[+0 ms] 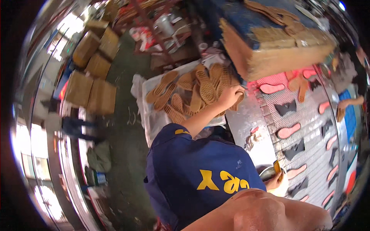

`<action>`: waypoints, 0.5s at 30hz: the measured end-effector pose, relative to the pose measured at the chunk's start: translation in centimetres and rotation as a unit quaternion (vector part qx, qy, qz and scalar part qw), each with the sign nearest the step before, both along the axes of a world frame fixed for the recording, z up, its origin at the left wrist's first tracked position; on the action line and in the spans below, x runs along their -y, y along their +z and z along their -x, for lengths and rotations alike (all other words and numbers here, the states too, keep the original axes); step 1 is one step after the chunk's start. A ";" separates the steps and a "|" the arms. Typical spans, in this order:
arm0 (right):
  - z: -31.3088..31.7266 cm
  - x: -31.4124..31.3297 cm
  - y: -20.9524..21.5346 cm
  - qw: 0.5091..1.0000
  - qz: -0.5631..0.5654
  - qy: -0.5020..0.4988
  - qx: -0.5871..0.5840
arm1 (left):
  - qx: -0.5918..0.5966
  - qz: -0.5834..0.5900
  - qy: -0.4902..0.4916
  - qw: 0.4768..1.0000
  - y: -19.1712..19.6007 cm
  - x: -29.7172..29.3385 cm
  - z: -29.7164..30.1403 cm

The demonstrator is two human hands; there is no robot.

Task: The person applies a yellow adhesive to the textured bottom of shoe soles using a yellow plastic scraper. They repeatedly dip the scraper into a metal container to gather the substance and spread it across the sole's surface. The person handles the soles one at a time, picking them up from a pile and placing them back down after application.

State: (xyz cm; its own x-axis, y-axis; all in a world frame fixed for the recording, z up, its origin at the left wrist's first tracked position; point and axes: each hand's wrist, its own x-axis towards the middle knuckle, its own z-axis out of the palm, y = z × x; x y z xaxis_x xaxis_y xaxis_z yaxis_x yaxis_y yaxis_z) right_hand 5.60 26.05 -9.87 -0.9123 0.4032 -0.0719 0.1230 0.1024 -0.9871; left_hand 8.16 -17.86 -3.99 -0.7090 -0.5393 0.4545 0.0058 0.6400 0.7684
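My left hand [232, 97] reaches out to the right edge of a white bin [147, 122], its fingers closed on a brown shoe sole [240, 101]. Several more brown soles [204, 84] with patterned surfaces lie piled in that bin. Lower right, my right hand [274, 182] grips a brush with a flat yellow handle [276, 166]. It is beside a round pot [266, 173], partly hidden by my navy sleeve; the brush's lower end is hard to make out. A grey metal ledge [246, 125] runs between the bin and a mesh conveyor [269, 115].
Pink soles [289, 131] and black cut pieces [286, 109] lie along the conveyor. At its far right side a co-worker's hand [348, 102] holds something brown. A large cardboard box [285, 57] juts over the bin's far side. Cardboard boxes [90, 92] stack at left beside a dark floor.
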 end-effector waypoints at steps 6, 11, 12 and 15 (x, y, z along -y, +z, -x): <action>-2.8 -3.4 -3.0 0.997 0.035 -0.063 -0.029 | 0.058 0.001 -0.217 0.974 0.8 -6.6 5.6; -6.0 -4.3 -5.6 0.989 0.002 -0.147 -0.014 | -0.019 -0.078 -0.203 0.976 -7.0 -11.3 10.0; -6.4 -3.7 -4.7 0.984 0.067 -0.158 -0.034 | -0.012 -0.060 -0.183 0.981 -6.3 -12.7 9.6; -6.3 -3.4 -4.3 0.982 -0.008 -0.189 -0.004 | 0.340 -0.166 -0.143 0.914 -7.7 -13.1 7.4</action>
